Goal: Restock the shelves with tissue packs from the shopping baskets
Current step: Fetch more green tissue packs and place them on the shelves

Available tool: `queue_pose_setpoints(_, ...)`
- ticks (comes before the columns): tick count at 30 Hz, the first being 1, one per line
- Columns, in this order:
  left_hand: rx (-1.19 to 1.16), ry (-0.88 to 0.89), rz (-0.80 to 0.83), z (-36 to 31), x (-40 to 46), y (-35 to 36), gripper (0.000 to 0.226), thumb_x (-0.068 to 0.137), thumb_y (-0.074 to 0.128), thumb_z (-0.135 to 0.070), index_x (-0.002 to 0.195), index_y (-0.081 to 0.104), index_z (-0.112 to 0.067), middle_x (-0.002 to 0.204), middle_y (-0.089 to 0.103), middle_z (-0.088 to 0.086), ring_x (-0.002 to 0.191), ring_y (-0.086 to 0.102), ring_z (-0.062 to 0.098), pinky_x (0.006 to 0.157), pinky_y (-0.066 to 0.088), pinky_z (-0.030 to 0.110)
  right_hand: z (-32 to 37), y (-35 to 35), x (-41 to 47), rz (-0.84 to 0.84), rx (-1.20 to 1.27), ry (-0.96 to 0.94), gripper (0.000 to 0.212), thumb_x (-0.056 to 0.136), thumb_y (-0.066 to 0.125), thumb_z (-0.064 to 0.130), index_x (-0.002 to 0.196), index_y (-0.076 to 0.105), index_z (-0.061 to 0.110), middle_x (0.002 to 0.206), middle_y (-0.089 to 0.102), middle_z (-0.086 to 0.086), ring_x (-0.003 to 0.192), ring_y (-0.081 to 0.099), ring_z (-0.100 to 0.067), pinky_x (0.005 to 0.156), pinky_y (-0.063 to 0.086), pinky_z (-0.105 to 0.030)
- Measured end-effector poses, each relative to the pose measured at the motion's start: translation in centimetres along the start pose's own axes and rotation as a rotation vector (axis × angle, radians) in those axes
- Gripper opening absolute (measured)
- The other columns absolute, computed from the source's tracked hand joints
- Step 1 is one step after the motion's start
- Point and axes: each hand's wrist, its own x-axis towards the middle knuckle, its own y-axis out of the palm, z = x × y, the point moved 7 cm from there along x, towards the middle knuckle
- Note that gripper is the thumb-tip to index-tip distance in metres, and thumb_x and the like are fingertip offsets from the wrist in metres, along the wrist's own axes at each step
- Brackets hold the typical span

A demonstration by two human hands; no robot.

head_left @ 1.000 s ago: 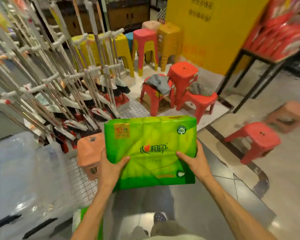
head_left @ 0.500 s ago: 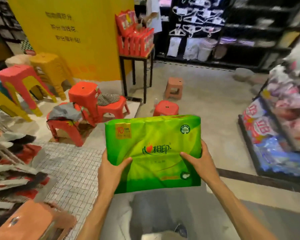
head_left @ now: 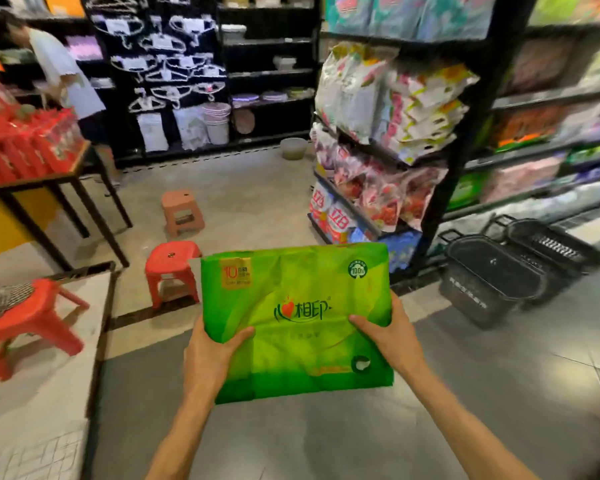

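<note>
Single head-worn view, forward and downward (wide-angle), close above both forearms.

I see a bright green tissue pack point(head_left: 297, 320) with an orange-yellow corner label and dark green lettering around a red heart. Two stools, one red point(head_left: 171, 271) and one dull pink point(head_left: 182, 211). Both shopping baskets point(head_left: 492, 278) are black. Shelving point(head_left: 465, 133) is black; a checked cloth point(head_left: 0, 301) lies on another red stool point(head_left: 32, 320).

The green tissue pack point(head_left: 297, 320) shows "心相印" mid-face, "10" on its orange corner label, "100%" in a round badge.
</note>
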Motion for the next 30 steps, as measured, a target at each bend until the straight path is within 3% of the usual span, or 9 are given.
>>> queue_pose_setpoints(2, -0.026, 0.029, 0.063, -2.5, -0.2, 5.7, 0.088, 0.071, 0.088, -0.044, 0.146, 0.048, -0.022, 0.132, 0.065, 0.001, 0.114, 0.063, 0.023, 0.093, 0.053, 0.044, -1.5, -5.6, 1.0, -0.048, -0.004, 0.023, 0.087, 0.079, 0.087, 0.034, 0.15, 0.038, 0.029, 0.127, 0.062, 0.006, 0.098, 0.063, -0.006, 0.071, 0.051, -0.013)
queue_pose_setpoints(4, -0.056, 0.047, 0.126, -4.8, -0.4, 11.1, 0.087, 0.068, 0.091, -0.046, 0.142, 0.05, -0.026, 0.129, 0.067, -0.002, 0.11, 0.065, 0.02, 0.092, 0.055, 0.044, -3.0, -11.1, 1.8, -0.091, 0.005, 0.048, 0.088, 0.078, 0.087, 0.038, 0.151, 0.037, 0.031, 0.13, 0.063, 0.006, 0.104, 0.065, -0.011, 0.082, 0.055, -0.023)
queue_pose_setpoints(8, -0.047, 0.071, 0.235, -8.7, -0.3, 21.5, 0.108, 0.047, 0.083, -0.076, 0.14, 0.048, -0.033, 0.126, 0.067, -0.005, 0.111, 0.066, 0.025, 0.093, 0.056, 0.054, -5.8, -21.1, 2.6, -0.219, -0.024, 0.1, 0.094, 0.078, 0.087, 0.042, 0.154, 0.033, 0.034, 0.13, 0.06, 0.009, 0.113, 0.062, -0.016, 0.091, 0.053, -0.033)
queue_pose_setpoints(11, 0.007, 0.126, 0.325, -12.4, -0.7, 28.9, 0.097, 0.06, 0.089, -0.064, 0.141, 0.046, -0.033, 0.126, 0.067, -0.005, 0.11, 0.066, 0.025, 0.092, 0.057, 0.051, -8.4, -27.5, 3.3, -0.306, -0.025, 0.151, 0.097, 0.075, 0.087, 0.048, 0.154, 0.032, 0.035, 0.133, 0.061, 0.008, 0.114, 0.063, -0.017, 0.097, 0.055, -0.04)
queue_pose_setpoints(15, 0.039, 0.184, 0.433, -17.1, -0.4, 38.5, 0.091, 0.069, 0.09, -0.052, 0.145, 0.045, -0.03, 0.125, 0.067, -0.004, 0.111, 0.065, 0.028, 0.092, 0.056, 0.051, -11.4, -34.8, 4.8, -0.413, -0.009, 0.21, 0.094, 0.076, 0.085, 0.048, 0.153, 0.034, 0.032, 0.133, 0.062, 0.007, 0.11, 0.064, -0.014, 0.084, 0.055, -0.029)
queue_pose_setpoints(19, 0.047, 0.224, 0.543, -21.4, 0.6, 48.4, 0.092, 0.066, 0.088, -0.059, 0.143, 0.047, -0.03, 0.125, 0.068, -0.003, 0.11, 0.066, 0.029, 0.091, 0.056, 0.048, -13.8, -41.5, 7.8, -0.527, -0.071, 0.248, 0.087, 0.079, 0.083, 0.049, 0.151, 0.037, 0.032, 0.129, 0.063, 0.009, 0.107, 0.063, -0.014, 0.076, 0.05, -0.023)
queue_pose_setpoints(24, 0.042, 0.264, 0.643, -27.5, 3.3, 60.7, 0.094, 0.056, 0.087, -0.066, 0.135, 0.051, -0.031, 0.122, 0.07, -0.003, 0.11, 0.067, 0.025, 0.093, 0.054, 0.045, -16.3, -50.0, 13.4, -0.64, -0.076, 0.313, 0.094, 0.072, 0.085, 0.06, 0.15, 0.038, 0.036, 0.127, 0.065, 0.007, 0.109, 0.067, -0.018, 0.095, 0.056, -0.047)
queue_pose_setpoints(28, 0.047, 0.314, 0.711, -32.6, 5.8, 69.9, 0.085, 0.063, 0.092, -0.054, 0.135, 0.052, -0.03, 0.117, 0.069, -0.005, 0.107, 0.067, 0.024, 0.091, 0.055, 0.046, -16.5, -55.8, 18.5, -0.705, -0.035, 0.324, 0.083, 0.078, 0.085, 0.047, 0.146, 0.039, 0.031, 0.127, 0.064, 0.005, 0.102, 0.065, -0.01, 0.086, 0.056, -0.037)
queue_pose_setpoints(30, 0.039, 0.336, 0.732, -35.1, 6.9, 73.9, 0.086, 0.067, 0.092, -0.048, 0.14, 0.051, -0.029, 0.117, 0.068, -0.006, 0.107, 0.066, 0.023, 0.09, 0.054, 0.043, -16.8, -58.4, 21.0, -0.732, -0.007, 0.341, 0.089, 0.075, 0.085, 0.05, 0.148, 0.039, 0.03, 0.125, 0.064, 0.006, 0.104, 0.065, -0.014, 0.091, 0.056, -0.041)
